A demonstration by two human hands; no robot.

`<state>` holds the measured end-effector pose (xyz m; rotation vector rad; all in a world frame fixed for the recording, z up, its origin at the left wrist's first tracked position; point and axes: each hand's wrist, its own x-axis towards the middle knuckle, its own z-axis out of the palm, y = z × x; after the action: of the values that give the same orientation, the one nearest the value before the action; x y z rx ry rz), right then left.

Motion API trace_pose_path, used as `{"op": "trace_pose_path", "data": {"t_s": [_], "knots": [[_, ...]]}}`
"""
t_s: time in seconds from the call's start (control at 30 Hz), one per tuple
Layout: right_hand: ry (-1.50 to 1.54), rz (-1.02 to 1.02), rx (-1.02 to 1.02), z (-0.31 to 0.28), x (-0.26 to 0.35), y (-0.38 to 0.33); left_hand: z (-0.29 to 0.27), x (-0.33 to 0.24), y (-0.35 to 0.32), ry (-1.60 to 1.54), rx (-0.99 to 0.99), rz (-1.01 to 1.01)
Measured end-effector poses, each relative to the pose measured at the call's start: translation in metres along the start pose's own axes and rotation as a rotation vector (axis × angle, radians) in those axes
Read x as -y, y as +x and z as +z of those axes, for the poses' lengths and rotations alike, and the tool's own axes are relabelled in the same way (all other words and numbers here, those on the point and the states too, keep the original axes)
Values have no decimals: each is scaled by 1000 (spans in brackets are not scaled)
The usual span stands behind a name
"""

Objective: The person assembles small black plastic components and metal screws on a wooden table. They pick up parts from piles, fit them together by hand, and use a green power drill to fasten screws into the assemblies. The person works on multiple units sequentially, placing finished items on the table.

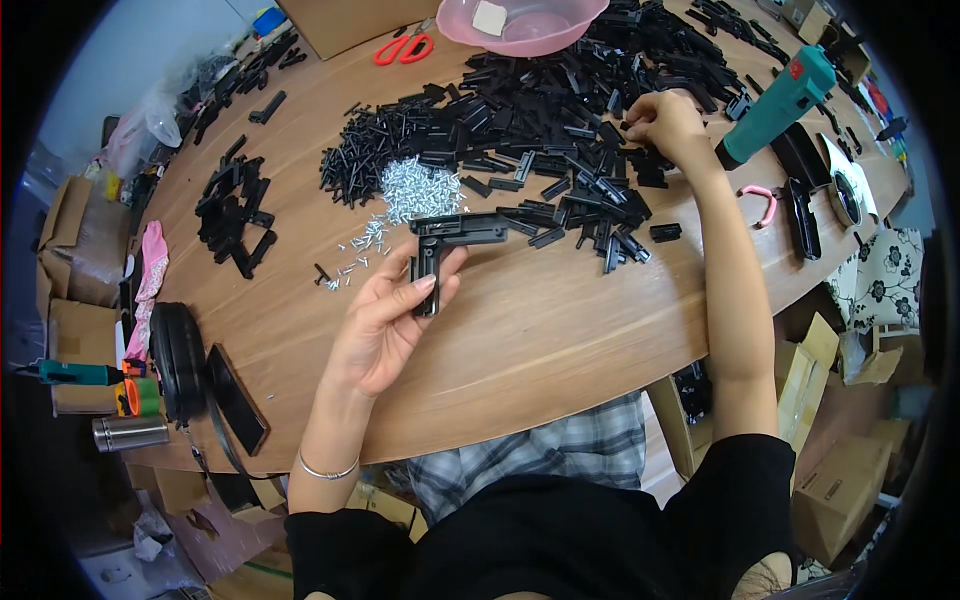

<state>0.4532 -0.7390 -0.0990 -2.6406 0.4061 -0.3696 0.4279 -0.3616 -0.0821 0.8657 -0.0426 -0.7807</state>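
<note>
My left hand [392, 312] grips a black L-shaped plastic part [430, 262] above the near side of the table, thumb across its upright leg. The other leg points right. At the right edge of a big heap of black plastic pieces [560, 110], my right hand [667, 127] has its fingers curled together; whatever lies between the fingertips is hidden. Small silver screws [415, 190] form a pile just beyond the held part, with a few strewn toward me. Black screws or pins [358, 155] are heaped to the left of them.
A teal electric screwdriver [780, 105] stands right of my right arm, near pink-handled pliers [762, 205]. Red-handled scissors [404, 48] and a pink basin [520, 35] sit at the back. Assembled black parts [235, 208] lie left; a phone [237, 400] and black case [178, 362] rest near left.
</note>
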Motion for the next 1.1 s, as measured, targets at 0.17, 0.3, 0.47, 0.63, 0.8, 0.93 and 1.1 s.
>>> {"op": "trace_pose_path", "data": {"t_s": [0.17,0.3,0.47,0.63,0.8,0.93,1.1], "knots": [[198,-170,-101,0,21,-9,-6,0,-5,132,30,-32],[881,-233,205,-12,108,-63,-1,9,-4,387,11,85],[757,-605,324,22,151,-101,-8,18,-8,500,4,176],[537,-815,107,33,162,-109,-7,21,-12,603,22,306],[606,-718,2,34,170,-121,1,26,-16,686,52,512],[610,-692,-18,36,173,-126,0,31,-10,761,-87,604],[573,-725,-146,43,178,-130,3,34,-12,736,-179,650]]}}
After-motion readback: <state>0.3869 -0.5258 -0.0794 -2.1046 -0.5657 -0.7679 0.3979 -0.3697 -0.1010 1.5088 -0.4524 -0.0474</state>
